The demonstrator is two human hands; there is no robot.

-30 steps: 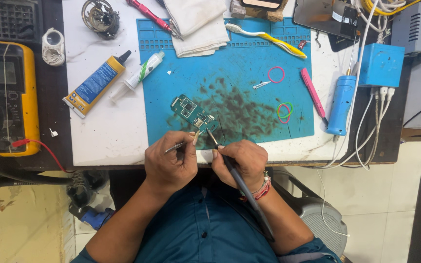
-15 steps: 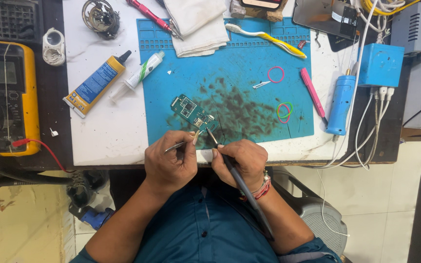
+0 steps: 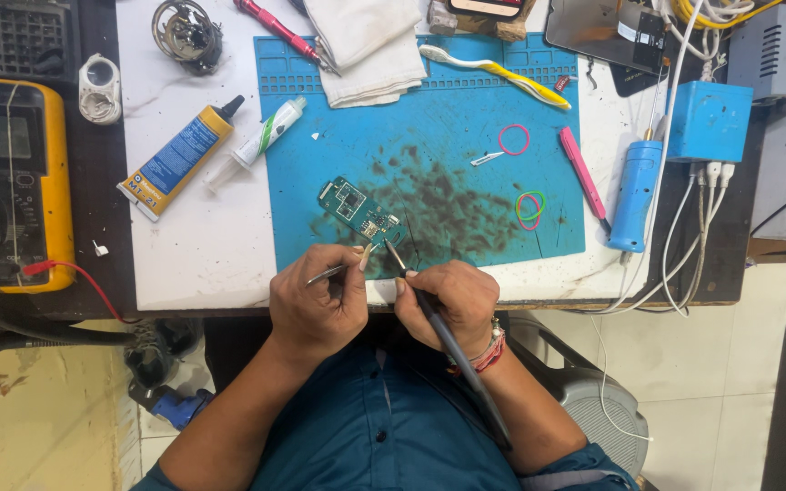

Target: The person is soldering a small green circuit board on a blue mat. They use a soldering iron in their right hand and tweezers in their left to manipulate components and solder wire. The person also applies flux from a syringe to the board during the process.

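A small green circuit board (image 3: 360, 210) lies on a stained blue work mat (image 3: 429, 118) near the table's front edge. My left hand (image 3: 317, 305) grips metal tweezers (image 3: 337, 270) whose tips point at the board's near end. My right hand (image 3: 448, 305) holds a black soldering iron (image 3: 443, 332) like a pen, its tip (image 3: 393, 256) close to the same end of the board. The iron's handle runs back over my right wrist. Both hands rest at the table edge, almost touching each other.
On the mat lie a yellow toothbrush (image 3: 493, 73), a white cloth (image 3: 366, 41), rubber bands (image 3: 529, 207) and a pink tool (image 3: 582, 168). A glue tube (image 3: 179, 156) and syringe (image 3: 261, 141) lie left of it. A yellow multimeter (image 3: 11, 182) sits far left, a blue cylinder (image 3: 636, 193) and box (image 3: 710, 120) right.
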